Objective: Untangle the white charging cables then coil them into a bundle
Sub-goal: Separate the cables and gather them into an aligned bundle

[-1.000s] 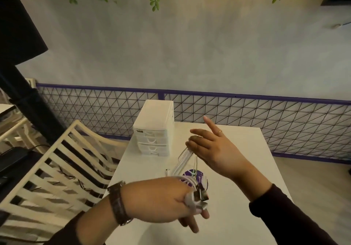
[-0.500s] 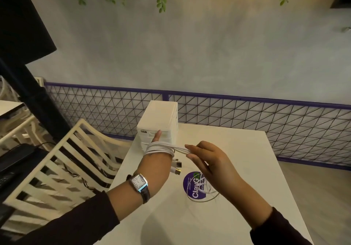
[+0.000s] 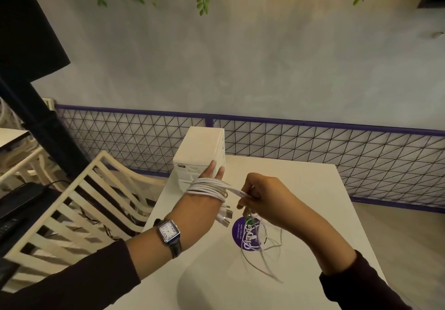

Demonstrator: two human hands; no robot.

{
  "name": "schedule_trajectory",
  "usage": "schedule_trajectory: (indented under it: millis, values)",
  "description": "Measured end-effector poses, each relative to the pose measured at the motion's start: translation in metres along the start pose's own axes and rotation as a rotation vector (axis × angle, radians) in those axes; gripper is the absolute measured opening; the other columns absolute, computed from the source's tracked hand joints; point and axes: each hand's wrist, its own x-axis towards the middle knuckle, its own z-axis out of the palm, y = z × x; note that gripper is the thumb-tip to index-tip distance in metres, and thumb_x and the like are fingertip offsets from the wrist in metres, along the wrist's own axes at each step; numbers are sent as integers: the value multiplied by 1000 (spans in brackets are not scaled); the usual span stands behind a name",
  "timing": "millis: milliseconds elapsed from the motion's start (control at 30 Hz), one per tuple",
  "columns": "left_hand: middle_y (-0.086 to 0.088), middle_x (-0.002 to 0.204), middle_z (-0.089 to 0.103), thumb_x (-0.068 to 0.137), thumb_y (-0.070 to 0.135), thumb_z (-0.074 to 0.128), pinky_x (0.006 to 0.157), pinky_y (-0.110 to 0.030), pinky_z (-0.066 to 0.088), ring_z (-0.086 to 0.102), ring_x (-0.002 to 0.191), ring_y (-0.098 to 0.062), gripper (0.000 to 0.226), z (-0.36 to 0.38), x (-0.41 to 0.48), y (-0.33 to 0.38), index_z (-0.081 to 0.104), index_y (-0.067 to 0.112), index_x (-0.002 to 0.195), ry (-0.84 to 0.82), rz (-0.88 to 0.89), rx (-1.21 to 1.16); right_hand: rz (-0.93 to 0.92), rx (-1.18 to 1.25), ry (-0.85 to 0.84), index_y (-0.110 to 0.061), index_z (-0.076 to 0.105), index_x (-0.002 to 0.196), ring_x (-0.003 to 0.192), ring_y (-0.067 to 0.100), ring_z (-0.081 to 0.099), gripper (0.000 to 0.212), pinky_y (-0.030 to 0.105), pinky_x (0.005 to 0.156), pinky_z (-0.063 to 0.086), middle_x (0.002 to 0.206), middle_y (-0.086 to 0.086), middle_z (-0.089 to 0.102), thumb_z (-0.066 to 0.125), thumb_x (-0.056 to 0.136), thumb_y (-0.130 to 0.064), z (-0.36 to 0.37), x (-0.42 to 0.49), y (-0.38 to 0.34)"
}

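Observation:
The white charging cables (image 3: 207, 187) are wound in several turns around my left hand (image 3: 204, 204), which is raised over the table with its back toward me and its fingers straight. Its thumb is hidden. The cables' metal plugs (image 3: 225, 216) stick out below that hand. Just to the right, my right hand (image 3: 265, 196) pinches the strands leaving the coil and holds them taut. The loose cable ends (image 3: 261, 252) hang from my right hand and trail onto the white table (image 3: 313, 213).
A small white drawer box (image 3: 199, 151) stands at the table's far left corner, just beyond my left fingertips. A round purple sticker (image 3: 243, 235) lies on the table under the hands. A white slatted chair (image 3: 79, 204) is at the left; a wire-mesh fence (image 3: 313, 146) runs behind.
My left hand turned from palm-down near me to raised with its back toward me. My right hand went from open to pinching the strands and has laid more turns around the left hand.

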Motion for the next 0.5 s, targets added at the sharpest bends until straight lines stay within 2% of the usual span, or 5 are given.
schedule_trajectory:
  millis: [133, 233, 333, 400, 500]
  values:
    - [-29, 151, -20, 95, 25, -1, 115, -41, -4, -20, 141, -40, 60, 7, 16, -2, -15, -10, 142, 181, 191, 274, 31, -3, -153, -21, 54, 96, 66, 9, 68, 11, 21, 64, 57, 72, -8, 65, 51, 94, -11, 0, 0, -8]
    - [-22, 152, -23, 85, 45, 13, 115, -42, -9, -25, 140, -37, 84, -14, 16, 5, -17, -8, 142, 308, 342, 478, 28, -29, -105, -23, 56, 85, 71, 16, 69, 19, 31, 71, 58, 78, 2, 68, 44, 94, -11, 5, 2, -11]
    - [-22, 150, -28, 74, 57, 38, 115, -43, -15, -27, 139, -35, 110, -28, 19, 7, -20, -6, 142, 269, 303, 588, -64, -169, 127, -16, 50, 91, 72, 20, 58, 11, 27, 63, 50, 81, 4, 60, 41, 97, -16, 12, 6, -8]
    - [-19, 150, -31, 82, 55, 43, 116, -39, -15, -28, 140, -29, 105, -31, 26, 9, -20, -1, 143, 211, 266, 497, -171, -301, 364, -15, 46, 92, 65, 17, 44, 11, 18, 54, 34, 78, -1, 48, 46, 93, -5, 18, 8, -6]
    - [-28, 153, 10, 90, 58, 17, 117, -39, -14, -14, 144, -33, 83, -41, 34, 26, 3, -3, 145, 77, 133, 443, -341, -399, 696, -15, 45, 91, 67, 15, 37, 20, 23, 60, 32, 74, 4, 52, 42, 81, 2, 24, 12, -3]
